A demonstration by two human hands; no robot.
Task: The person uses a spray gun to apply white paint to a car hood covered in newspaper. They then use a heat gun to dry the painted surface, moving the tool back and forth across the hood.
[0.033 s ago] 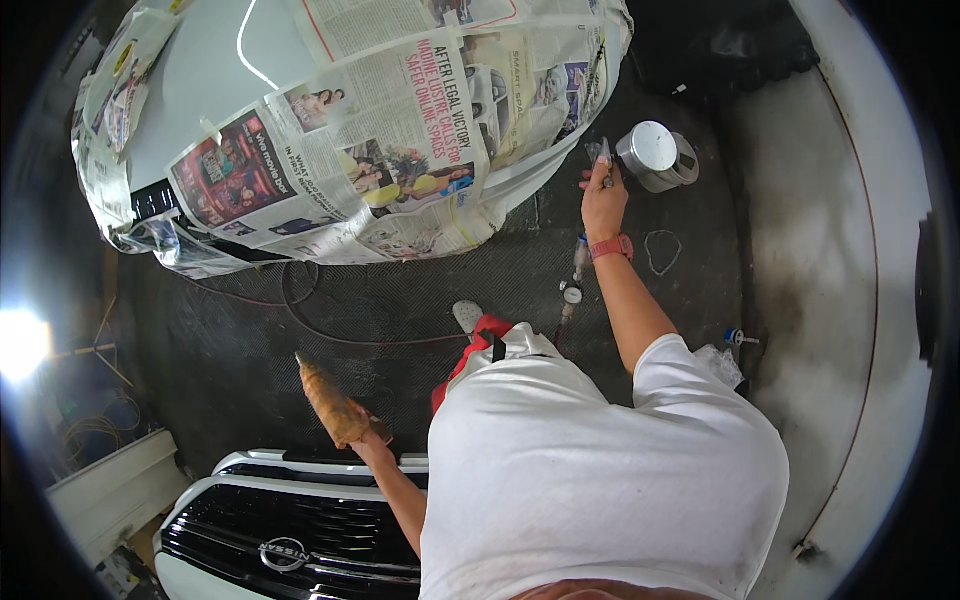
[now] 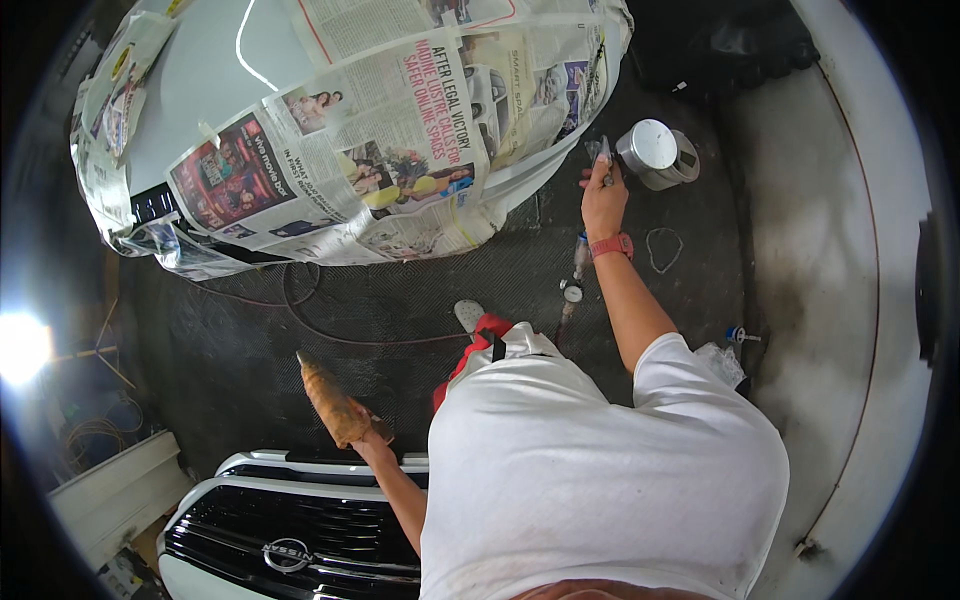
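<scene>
Evidently both hands are occupied, held well apart on either side of the body. The left hand (image 2: 372, 440) has its fingers closed around the wide end of one brown, tapered wrapped object (image 2: 333, 408), its narrow tip pointing away from the person above the dark floor (image 2: 240, 390); gripping the thick end probably gives the firmer hold. The right hand (image 2: 604, 208) is stretched forward, its fingers curled on one slim metallic tool (image 2: 604, 149), perhaps part of a spray gun, though the hand hides most of it. Just beside those fingers are two cylindrical containers: a silver can (image 2: 652, 146) and, partly behind it, a grey tin (image 2: 682, 172). Whether the silver can is joined to the tool I cannot tell.

Below the right wrist, which wears one red wristwatch (image 2: 621, 244), sits one round pressure gauge (image 2: 572, 293). Several newspaper sheets (image 2: 390, 130) are taped over one pale vehicle body (image 2: 190, 75), likely to shield the covered areas; they overlap too much to count surely. Behind the left hand stands one white car front with one black grille (image 2: 235, 520) and a single emblem (image 2: 287, 555).
</scene>
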